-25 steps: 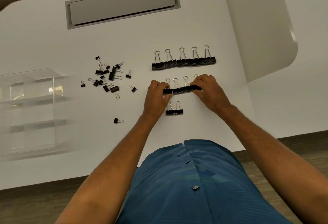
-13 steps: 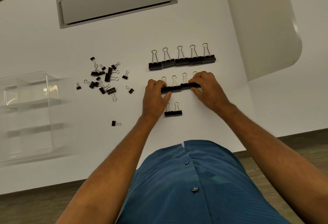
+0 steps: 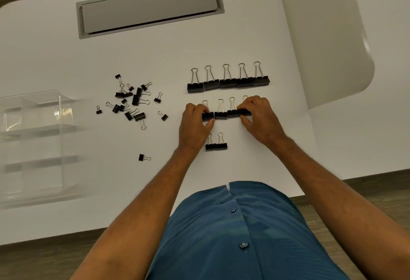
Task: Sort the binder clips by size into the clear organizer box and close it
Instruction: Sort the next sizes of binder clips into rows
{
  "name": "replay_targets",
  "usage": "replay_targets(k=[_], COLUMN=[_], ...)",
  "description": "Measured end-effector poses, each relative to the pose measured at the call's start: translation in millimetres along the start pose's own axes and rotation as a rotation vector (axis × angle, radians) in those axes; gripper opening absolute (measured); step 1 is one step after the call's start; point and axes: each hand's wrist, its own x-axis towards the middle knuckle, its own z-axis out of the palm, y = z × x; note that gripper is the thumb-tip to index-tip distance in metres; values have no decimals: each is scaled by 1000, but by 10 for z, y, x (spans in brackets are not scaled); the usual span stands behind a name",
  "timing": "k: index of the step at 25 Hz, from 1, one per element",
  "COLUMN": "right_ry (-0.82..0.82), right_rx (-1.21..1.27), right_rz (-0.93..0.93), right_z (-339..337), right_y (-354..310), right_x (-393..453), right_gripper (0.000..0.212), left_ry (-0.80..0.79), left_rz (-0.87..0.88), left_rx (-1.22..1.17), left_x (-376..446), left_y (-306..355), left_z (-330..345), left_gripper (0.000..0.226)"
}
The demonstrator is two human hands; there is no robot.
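Row of four medium black binder clips with wire handles (image 3: 224, 114), on white counter (image 3: 155, 57), pinched endwise between left hand (image 3: 195, 124) and right hand (image 3: 259, 115) fingers, apparently for squaring by size; clear plastic organizer box (image 3: 33, 142) well apart, open, empty.

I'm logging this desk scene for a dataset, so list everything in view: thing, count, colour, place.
large binder clips: five, black with silver handles, far row, right of centre.
medium binder clips: four, black, middle row, pinched at both ends by the hands.
smaller binder clips: two, black, near row.
loose binder clips: mixed pile, count unclear, black, left of centre.
lone binder clip: one, black, near the pile.
organizer box: one, clear, left edge, open, no clips visible inside.
cable hatch: one, grey, far side.
table: one, white.
shirt: blue, bottom centre.
left hand: left row end.
right hand: right row end.
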Motion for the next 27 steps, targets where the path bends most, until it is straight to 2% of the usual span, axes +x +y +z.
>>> replay_targets(k=[16, 20, 23, 27], right_ry=[-17, -19, 25, 85], right_rx=[-17, -6, -2, -1], right_rz=[6, 6, 26, -5], right_z=[27, 9, -5, 0], right_y=[-39, -55, -66, -205], right_x=[16, -4, -73, -130], right_gripper=[30, 37, 47, 44], left_ry=[-11, -13, -27, -32], left_rz=[-2, 9, 26, 25], left_rx=[7, -7, -45, -79], left_x=[11, 5, -30, -111], left_y=[-16, -15, -27, -89], left_z=[9, -7, -60, -253], left_gripper=[28, 31, 40, 38])
